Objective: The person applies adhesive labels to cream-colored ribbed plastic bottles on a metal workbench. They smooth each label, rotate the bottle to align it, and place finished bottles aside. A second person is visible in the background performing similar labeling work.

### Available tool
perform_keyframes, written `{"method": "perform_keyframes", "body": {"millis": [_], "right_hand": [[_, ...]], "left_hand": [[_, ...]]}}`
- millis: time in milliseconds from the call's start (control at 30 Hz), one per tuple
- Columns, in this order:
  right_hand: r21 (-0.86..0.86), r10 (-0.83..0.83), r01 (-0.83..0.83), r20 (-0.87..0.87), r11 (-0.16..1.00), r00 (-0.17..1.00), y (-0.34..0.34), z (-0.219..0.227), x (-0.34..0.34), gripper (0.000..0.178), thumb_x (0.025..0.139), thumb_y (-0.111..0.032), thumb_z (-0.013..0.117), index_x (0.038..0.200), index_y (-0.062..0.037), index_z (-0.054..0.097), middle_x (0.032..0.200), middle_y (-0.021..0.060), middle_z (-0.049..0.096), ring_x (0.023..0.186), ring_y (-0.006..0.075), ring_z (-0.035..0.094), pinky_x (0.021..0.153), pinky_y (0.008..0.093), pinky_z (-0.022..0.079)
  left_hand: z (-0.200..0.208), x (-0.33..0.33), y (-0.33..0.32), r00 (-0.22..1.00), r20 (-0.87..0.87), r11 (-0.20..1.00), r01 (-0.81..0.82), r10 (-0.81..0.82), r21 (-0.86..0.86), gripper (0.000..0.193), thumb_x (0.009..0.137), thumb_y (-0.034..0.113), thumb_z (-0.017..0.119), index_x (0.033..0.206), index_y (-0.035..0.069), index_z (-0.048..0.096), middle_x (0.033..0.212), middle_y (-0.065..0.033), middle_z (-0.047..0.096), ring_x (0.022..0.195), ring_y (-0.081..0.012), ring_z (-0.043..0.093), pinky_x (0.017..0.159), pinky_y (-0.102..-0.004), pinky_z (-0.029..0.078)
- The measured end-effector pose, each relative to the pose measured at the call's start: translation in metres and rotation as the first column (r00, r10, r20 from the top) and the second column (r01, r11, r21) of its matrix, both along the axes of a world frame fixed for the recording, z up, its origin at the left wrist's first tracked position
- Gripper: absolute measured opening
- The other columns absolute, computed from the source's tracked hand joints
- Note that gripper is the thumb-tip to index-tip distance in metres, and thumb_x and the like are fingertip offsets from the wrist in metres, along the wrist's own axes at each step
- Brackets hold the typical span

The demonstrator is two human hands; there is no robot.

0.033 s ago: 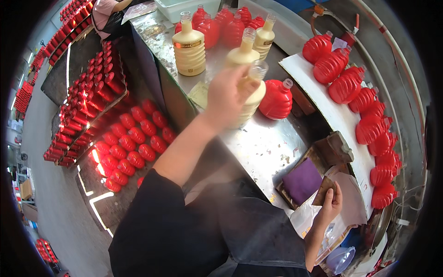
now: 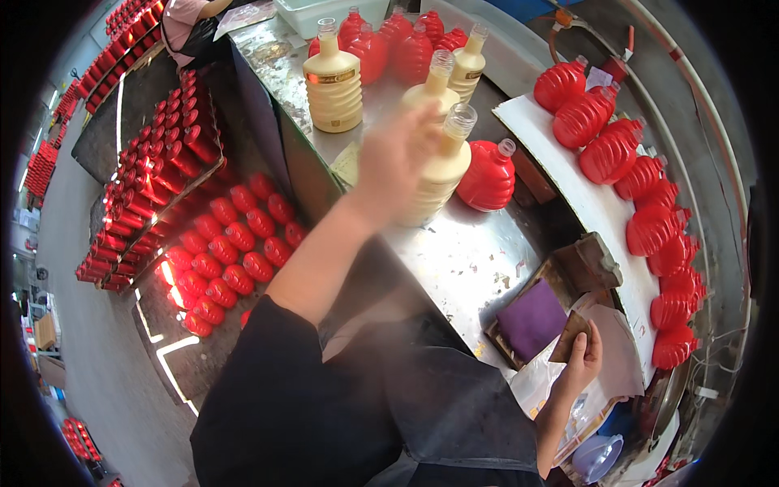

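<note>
My left hand (image 2: pixel 398 162) is smeared by motion beside a cream ribbed bottle (image 2: pixel 442 191) with a clear neck. It covers part of that bottle, and I cannot tell whether it touches it. Behind stand more cream bottles, one (image 2: pixel 333 89) with a gold-and-brown band at the left, one (image 2: pixel 434 93) directly behind the hand and one (image 2: pixel 468 65) farther back. A round red bottle (image 2: pixel 487 175) stands just right of the nearest cream one. At the lower right, my right hand (image 2: pixel 582 361) grips a small flat brown pad (image 2: pixel 571 335) between thumb and fingers.
A purple pad (image 2: pixel 531 319) lies in an open box near my right hand. Red bottles (image 2: pixel 608 150) line a white board (image 2: pixel 560 150) along the right. More red bottles (image 2: pixel 367 55) stand at the table's back. Rows of red bottles (image 2: pixel 239 237) fill the floor at left. A person (image 2: pixel 185 32) stands far left.
My left hand has drawn slightly left from the nearest cream bottle's neck and blurred more. The right hand keeps its place with the brown pad.
</note>
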State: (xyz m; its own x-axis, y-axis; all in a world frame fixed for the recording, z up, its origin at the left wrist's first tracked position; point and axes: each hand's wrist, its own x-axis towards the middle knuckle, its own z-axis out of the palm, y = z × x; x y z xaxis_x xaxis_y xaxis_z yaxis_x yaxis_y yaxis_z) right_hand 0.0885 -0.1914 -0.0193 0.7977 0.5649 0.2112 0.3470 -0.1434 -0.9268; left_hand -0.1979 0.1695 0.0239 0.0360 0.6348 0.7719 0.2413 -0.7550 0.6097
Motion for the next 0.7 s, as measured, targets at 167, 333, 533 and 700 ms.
{"method": "perform_keyframes", "body": {"millis": [167, 333, 533, 700], "right_hand": [[0.035, -0.032, 0.035, -0.087, 0.999, 0.996, 0.007, -0.003, 0.006, 0.035, 0.104, -0.011, 0.062, 0.136, 0.0044, 0.063, 0.125, 0.01, 0.069, 0.112, 0.0142, 0.064, 0.1, 0.028, 0.048], [0.054, 0.027, -0.02, -0.131, 0.998, 0.991, 0.011, -0.002, 0.007, 0.035, 0.105, -0.011, 0.061, 0.137, 0.0043, 0.063, 0.124, 0.009, 0.069, 0.108, 0.0126, 0.064, 0.097, 0.0263, 0.049], [0.141, 0.033, -0.004, -0.203, 0.99, 0.979, 0.002, -0.006, 0.013, 0.036, 0.107, -0.014, 0.059, 0.138, 0.0022, 0.061, 0.12, 0.0074, 0.069, 0.106, 0.0106, 0.064, 0.094, 0.0245, 0.05], [0.286, 0.156, -0.034, -0.415, 0.958, 0.896, -0.003, -0.002, 0.032, 0.034, 0.109, -0.014, 0.055, 0.14, -0.0001, 0.057, 0.125, 0.0063, 0.067, 0.109, 0.0115, 0.065, 0.094, 0.026, 0.052]], "left_hand": [[0.008, -0.051, 0.121, 0.796, 0.173, 0.781, -0.604, 0.581, 0.156, 0.044, 0.092, 0.038, 0.075, 0.115, 0.001, 0.067, 0.112, -0.0167, 0.071, 0.109, -0.0358, 0.066, 0.097, -0.0459, 0.05], [0.002, -0.072, 0.18, 0.809, -0.115, 0.787, -0.587, 0.576, -0.189, 0.058, 0.08, 0.047, 0.084, 0.115, 0.003, 0.069, 0.105, -0.0124, 0.076, 0.099, -0.0304, 0.072, 0.089, -0.0417, 0.054], [0.014, -0.1, 0.15, 0.934, 0.075, 0.907, -0.317, 0.35, -0.277, 0.035, 0.088, 0.029, 0.083, 0.108, 0.001, 0.075, 0.102, -0.0089, 0.079, 0.089, -0.0162, 0.074, 0.083, -0.0297, 0.055], [0.061, -0.14, 0.109, 0.739, 0.579, 0.879, 0.471, -0.344, -0.078, 0.031, 0.104, 0.018, 0.065, 0.125, -0.005, 0.066, 0.107, -0.0128, 0.074, 0.092, -0.0185, 0.07, 0.09, -0.0328, 0.057]]}}
